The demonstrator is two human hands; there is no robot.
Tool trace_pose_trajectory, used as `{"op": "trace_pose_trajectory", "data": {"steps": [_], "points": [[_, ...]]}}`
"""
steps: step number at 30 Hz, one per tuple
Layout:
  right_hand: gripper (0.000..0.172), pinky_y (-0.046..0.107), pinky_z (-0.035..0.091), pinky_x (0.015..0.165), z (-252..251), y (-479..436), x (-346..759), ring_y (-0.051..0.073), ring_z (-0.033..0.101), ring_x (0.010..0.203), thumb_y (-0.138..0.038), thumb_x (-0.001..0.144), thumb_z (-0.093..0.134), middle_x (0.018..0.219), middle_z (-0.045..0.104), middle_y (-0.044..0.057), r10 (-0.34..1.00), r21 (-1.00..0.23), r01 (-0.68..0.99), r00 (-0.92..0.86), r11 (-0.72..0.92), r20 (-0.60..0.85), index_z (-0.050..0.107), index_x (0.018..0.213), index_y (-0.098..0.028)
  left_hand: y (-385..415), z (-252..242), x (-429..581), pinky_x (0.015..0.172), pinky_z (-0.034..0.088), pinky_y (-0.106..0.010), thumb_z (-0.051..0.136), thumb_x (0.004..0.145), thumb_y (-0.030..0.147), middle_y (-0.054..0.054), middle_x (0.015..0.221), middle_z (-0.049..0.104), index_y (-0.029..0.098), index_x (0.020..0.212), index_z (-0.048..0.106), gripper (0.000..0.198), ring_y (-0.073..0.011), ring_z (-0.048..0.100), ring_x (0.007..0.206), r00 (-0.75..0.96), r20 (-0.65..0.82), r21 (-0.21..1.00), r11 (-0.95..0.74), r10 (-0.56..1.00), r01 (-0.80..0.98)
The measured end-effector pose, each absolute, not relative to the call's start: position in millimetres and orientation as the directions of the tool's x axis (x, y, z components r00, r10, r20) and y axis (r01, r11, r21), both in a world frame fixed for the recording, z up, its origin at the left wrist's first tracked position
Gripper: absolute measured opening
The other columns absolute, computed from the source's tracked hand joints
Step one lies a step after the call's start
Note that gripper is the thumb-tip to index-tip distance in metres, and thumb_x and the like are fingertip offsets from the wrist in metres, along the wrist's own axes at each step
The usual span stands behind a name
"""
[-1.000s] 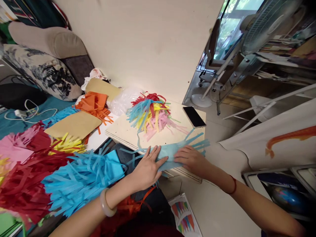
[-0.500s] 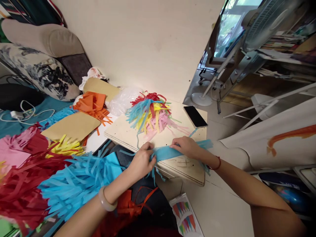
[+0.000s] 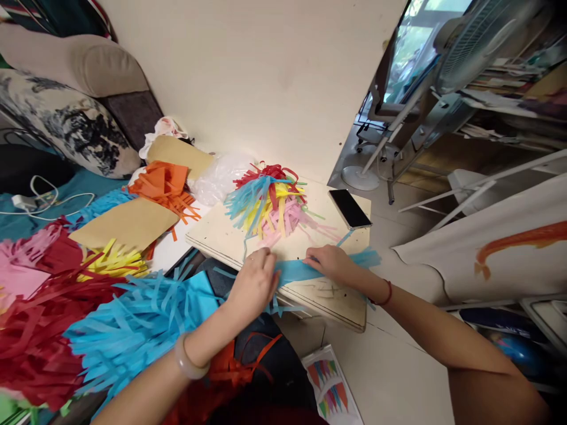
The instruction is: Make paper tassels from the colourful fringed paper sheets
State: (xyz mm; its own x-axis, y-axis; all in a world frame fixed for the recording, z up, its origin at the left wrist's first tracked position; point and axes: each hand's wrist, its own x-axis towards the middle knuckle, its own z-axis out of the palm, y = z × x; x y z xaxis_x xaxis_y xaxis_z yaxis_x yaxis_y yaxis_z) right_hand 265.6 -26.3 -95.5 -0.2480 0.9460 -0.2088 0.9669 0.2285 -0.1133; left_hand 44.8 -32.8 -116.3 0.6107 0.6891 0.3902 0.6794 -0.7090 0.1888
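Blue paper [image 3: 293,271] spans left grip [image 3: 253,277] to right grip [image 3: 335,263]; continues rightward.

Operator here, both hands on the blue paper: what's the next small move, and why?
Probably slide the right hand rightward along the thin, narrow blue paper strip, pressing it flat: the left hand holds its left end, and its right end extends past the right wrist.

The left arm [image 3: 148,381] slants up to the near edge of the small table [image 3: 345,304], where the left hand [image 3: 253,276] bends its fingers, knuckles up, while the right arm [image 3: 436,336] crosses the right edge, the right hand [image 3: 333,263] palm down with fingers curled.
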Motion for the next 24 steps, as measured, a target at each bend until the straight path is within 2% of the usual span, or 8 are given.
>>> {"op": "trace_pose_trajectory", "data": {"steps": [2,4,7,11,15,19,21,24], "points": [[0.025,0.023,0.026,0.058,-96.7,-25.6,266.7,0.016,0.060,0.075,-0.034,0.093,0.050,0.078,0.069,0.004,0.945,-0.117,0.965,-0.257,0.237,-0.205,0.065,0.082,-0.017,-44.2,-124.5,48.9,0.098,0.048,-0.045,0.043,0.091,0.015,-0.022,0.118,0.060,0.002,0.115,0.056,0.030,-0.0296,0.056,0.114,0.680,0.492,0.065,-0.802,0.543,0.593],[0.024,0.023,0.027,0.059,-97.8,-24.6,267.3,0.015,0.060,0.075,-0.033,0.093,0.050,0.079,0.069,0.004,0.944,-0.120,0.963,-0.262,0.242,-0.202,0.065,0.083,-0.017,-53.5,-136.1,53.8,0.105,0.042,-0.045,0.039,0.091,0.010,-0.022,0.128,0.057,0.000,0.124,0.051,0.037,-0.0302,0.051,0.124,0.744,0.493,-0.044,-0.841,0.452,0.540],[0.023,0.022,0.030,0.061,-99.5,-22.1,267.3,0.015,0.060,0.076,-0.031,0.093,0.050,0.081,0.070,0.004,0.941,-0.122,0.961,-0.270,0.249,-0.203,0.065,0.084,-0.017,-59.5,-151.9,58.8,0.105,0.041,-0.047,0.034,0.089,0.005,-0.025,0.130,0.056,-0.005,0.129,0.047,0.043,-0.0313,0.051,0.125,0.778,0.396,-0.117,-0.813,0.488,0.570],[0.022,0.023,0.032,0.061,-99.4,-19.6,266.8,0.016,0.061,0.075,-0.031,0.092,0.051,0.080,0.070,0.005,0.944,-0.102,0.962,-0.267,0.252,-0.194,0.066,0.083,-0.017,-56.5,-159.2,59.7,0.105,0.040,-0.049,0.037,0.087,0.005,-0.026,0.128,0.057,-0.006,0.125,0.051,0.042,-0.0334,0.053,0.123,0.798,0.325,-0.175,-0.797,0.507,0.578],[0.022,0.029,0.037,0.070,-94.4,-32.0,265.6,0.023,0.060,0.087,-0.026,0.092,0.047,0.090,0.069,0.013,0.965,-0.036,0.970,-0.241,0.239,-0.103,0.065,0.094,-0.012,-49.1,-151.6,61.2,0.105,0.040,-0.048,0.039,0.088,0.006,-0.025,0.124,0.060,-0.004,0.122,0.054,0.039,-0.0314,0.057,0.118,0.816,0.283,-0.174,-0.810,0.504,0.560],[0.031,0.037,0.038,0.087,-100.6,-56.9,262.5,0.025,0.054,0.103,-0.027,0.088,0.052,0.112,0.064,0.013,0.848,-0.011,0.852,-0.519,0.523,0.105,0.059,0.115,-0.013,-41.7,-139.0,65.4,0.103,0.042,-0.043,0.041,0.087,0.007,-0.021,0.110,0.066,-0.002,0.114,0.057,0.033,-0.0275,0.063,0.106,0.818,0.242,-0.100,-0.825,0.522,0.556],[0.031,0.038,0.040,0.085,-111.4,-64.1,262.4,0.024,0.054,0.098,-0.024,0.086,0.053,0.109,0.065,0.012,0.774,0.048,0.793,-0.604,0.607,0.188,0.058,0.115,-0.012,-38.9,-135.0,66.7,0.102,0.043,-0.043,0.042,0.087,0.007,-0.019,0.102,0.067,0.000,0.110,0.058,0.029,-0.0263,0.064,0.099,0.820,0.229,-0.077,-0.830,0.525,0.553],[0.021,0.036,0.042,0.079,-128.6,-64.2,267.5,0.023,0.055,0.091,-0.016,0.087,0.051,0.098,0.067,0.011,0.765,0.138,0.800,-0.599,0.584,0.235,0.063,0.104,-0.011,-34.8,-135.3,65.3,0.103,0.043,-0.043,0.044,0.088,0.008,-0.017,0.097,0.066,0.001,0.110,0.057,0.027,-0.0248,0.065,0.095,0.816,0.233,-0.065,-0.829,0.529,0.555]]}}
